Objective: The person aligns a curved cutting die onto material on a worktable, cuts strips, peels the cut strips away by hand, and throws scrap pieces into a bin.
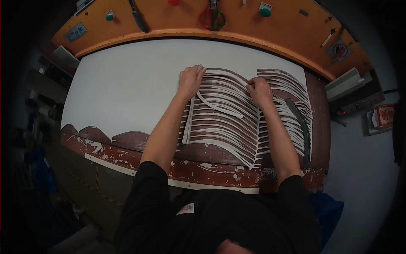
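Note:
A large white sheet point(122, 80) covers the left and back of the brown work board. Its right part is cut into rows of thin, curved white strips point(226, 99) with brown board showing between them. My left hand point(191, 81) is closed in a pinch at the upper left end of the top strips, a bit of pale material at its fingertips. My right hand point(260, 91) is also closed, fingertips pressed together at the right end of an upper strip. Exactly what lies under its fingers is partly hidden. One loose strip point(215, 109) crosses over the others.
A dark curved strip point(301, 127) lies over the cut pieces at right. White scraps point(97, 146) litter the red-brown front edge. Behind stands an orange machine panel point(173, 19) with green buttons, scissors point(212, 19) and a dark-handled tool point(138, 17).

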Available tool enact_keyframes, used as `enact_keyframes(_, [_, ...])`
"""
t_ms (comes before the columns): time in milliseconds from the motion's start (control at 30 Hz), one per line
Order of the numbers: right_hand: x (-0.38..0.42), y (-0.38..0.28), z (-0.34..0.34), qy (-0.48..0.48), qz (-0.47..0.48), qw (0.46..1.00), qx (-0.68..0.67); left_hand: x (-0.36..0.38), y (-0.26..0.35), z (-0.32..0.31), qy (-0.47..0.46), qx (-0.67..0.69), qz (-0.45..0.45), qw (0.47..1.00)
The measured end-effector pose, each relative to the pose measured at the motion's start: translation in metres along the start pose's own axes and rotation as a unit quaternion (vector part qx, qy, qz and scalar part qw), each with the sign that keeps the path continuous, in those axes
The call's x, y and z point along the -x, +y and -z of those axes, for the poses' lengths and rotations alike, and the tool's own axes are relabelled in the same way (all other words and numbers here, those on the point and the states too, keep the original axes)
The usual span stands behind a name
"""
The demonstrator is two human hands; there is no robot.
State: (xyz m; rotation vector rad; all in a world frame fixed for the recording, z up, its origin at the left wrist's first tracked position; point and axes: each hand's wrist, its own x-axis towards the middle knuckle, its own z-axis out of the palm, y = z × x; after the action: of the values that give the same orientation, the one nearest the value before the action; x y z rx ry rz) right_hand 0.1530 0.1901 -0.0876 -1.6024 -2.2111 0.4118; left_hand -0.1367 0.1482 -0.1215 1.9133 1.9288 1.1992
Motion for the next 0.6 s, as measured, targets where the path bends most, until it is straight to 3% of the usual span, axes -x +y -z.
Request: enact_keyframes(600, [0.001,-0.007,0.008,-0.092,-0.04,0.995,0.011,0.004,-0.002,0.002,0.01,0.048,0.013,0.999])
